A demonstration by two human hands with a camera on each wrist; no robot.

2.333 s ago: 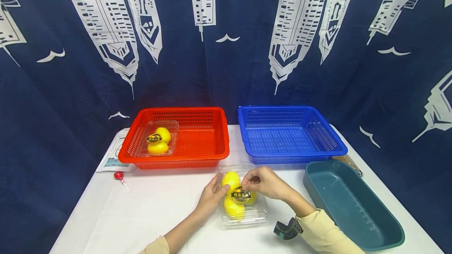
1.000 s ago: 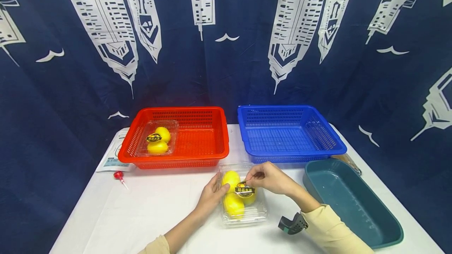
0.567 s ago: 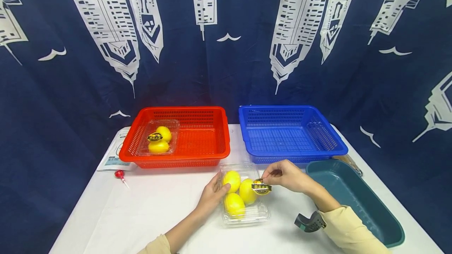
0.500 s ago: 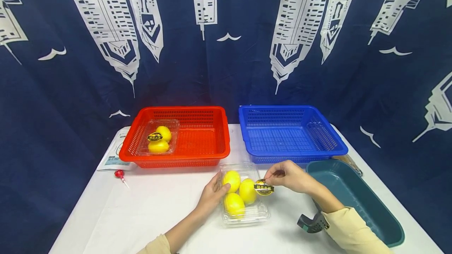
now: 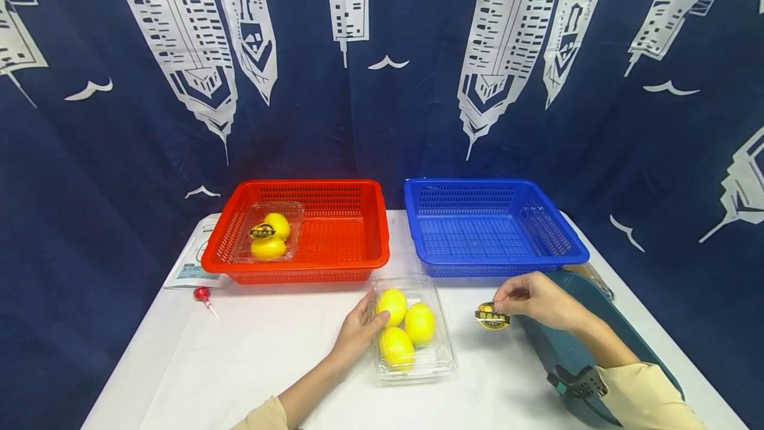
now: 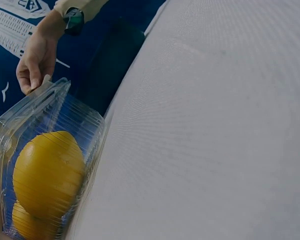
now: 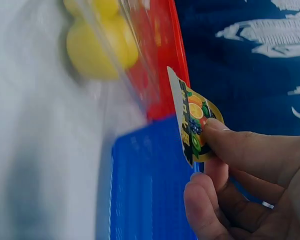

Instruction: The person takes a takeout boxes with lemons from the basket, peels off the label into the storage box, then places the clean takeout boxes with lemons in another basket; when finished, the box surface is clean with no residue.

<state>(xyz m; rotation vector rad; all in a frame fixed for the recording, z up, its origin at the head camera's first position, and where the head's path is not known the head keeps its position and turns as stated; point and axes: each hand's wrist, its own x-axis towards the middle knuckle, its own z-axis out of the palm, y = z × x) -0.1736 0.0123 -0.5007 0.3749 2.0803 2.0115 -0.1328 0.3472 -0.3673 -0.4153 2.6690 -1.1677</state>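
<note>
A clear plastic clamshell box point(image 5: 440, 350) with three lemons point(image 5: 420, 324) lies on the white table. My left hand point(image 5: 357, 332) holds its left side, thumb over the lid, the other fingers mostly hidden. Right of the box, my right hand point(image 5: 537, 300) pinches a black-and-gold label sticker point(image 5: 493, 317) between thumb and fingers, apart from the box. Up close in the right wrist view, the sticker point(image 7: 194, 125) shows printed fruit and a bent pale edge. In the left wrist view, ribbed plastic covers a lemon point(image 6: 49, 172), with the right hand point(image 6: 37, 62) beyond.
A red basket point(image 5: 334, 274) at the back left holds another labelled box point(image 5: 292, 217) of lemons. Beside it stands a blue basket point(image 5: 495, 269). A dark green tub point(image 5: 597, 297) lies partly beneath the right forearm. A red lollipop point(image 5: 202, 294) and a printed packet point(image 5: 193, 267) lie at left.
The sticker has come off the box lid in my right hand, which has moved right, away from the box and over the table. My left hand keeps its place on the box.
</note>
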